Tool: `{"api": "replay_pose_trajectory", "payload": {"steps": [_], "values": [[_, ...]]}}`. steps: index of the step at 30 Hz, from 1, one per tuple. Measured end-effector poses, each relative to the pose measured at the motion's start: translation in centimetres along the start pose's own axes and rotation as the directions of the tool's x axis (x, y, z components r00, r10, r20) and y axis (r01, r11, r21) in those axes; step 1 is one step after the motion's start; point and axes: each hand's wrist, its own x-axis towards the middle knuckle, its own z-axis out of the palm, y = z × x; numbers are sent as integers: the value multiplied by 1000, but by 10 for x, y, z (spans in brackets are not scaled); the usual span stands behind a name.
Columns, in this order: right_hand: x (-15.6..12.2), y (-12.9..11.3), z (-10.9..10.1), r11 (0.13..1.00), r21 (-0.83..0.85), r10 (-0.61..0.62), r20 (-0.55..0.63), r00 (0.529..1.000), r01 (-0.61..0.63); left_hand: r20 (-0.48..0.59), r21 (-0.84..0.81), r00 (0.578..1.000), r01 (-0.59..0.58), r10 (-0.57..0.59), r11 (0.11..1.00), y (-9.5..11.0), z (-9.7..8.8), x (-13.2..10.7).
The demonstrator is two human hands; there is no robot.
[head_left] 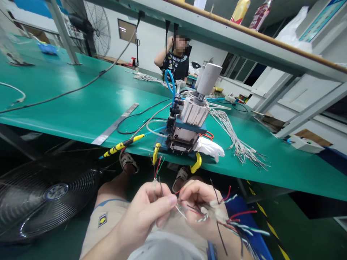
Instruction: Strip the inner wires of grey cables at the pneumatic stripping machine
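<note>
My left hand (149,204) is closed, thumb pressed against the fingers, around a thin cable. Its fanned red, green and black wires (157,169) stick up above the fingers. Close beside it, my right hand (199,193) is closed, its fingertips pinching thin wire ends between the two hands. Over the right palm and wrist lies a bunch of cable ends (235,222), with red, black, white and green cores, some twisted together. Which cable each pinched core belongs to, I cannot tell. Both hands are above my lap, in front of the bench edge.
A pneumatic press (188,122) stands at the edge of the green bench (67,97), near yellow clamp handles (195,163) and a white glove (210,146). Bundled grey cables (235,141) lie right, a steel ruler (115,124) left. A floor fan (54,193) is low left; a person (176,61) is beyond.
</note>
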Motion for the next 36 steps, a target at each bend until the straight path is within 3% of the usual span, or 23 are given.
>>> {"api": "replay_pose_trajectory", "payload": {"steps": [5,10,15,19,28,36], "values": [[-1,-1,-5,999,-26,28,-4,1000,-28,-11,18,1000,1,0,1000,0,-1,0],[1,1,-14,999,30,-14,139,990,10,2,50,1000,-6,6,999,-1,-2,-2],[-5,1,-3,996,86,25,-69,997,-19,-3,99,1000,-24,25,995,-4,1,-2],[-8,0,3,981,178,92,-77,993,-77,-16,119,999,-33,36,992,-3,1,-4],[-5,0,-5,959,255,113,42,993,-120,30,97,999,-34,31,995,-3,0,-5],[-4,4,-17,955,248,99,251,963,-163,65,94,998,13,-19,995,-2,-2,-3]]}}
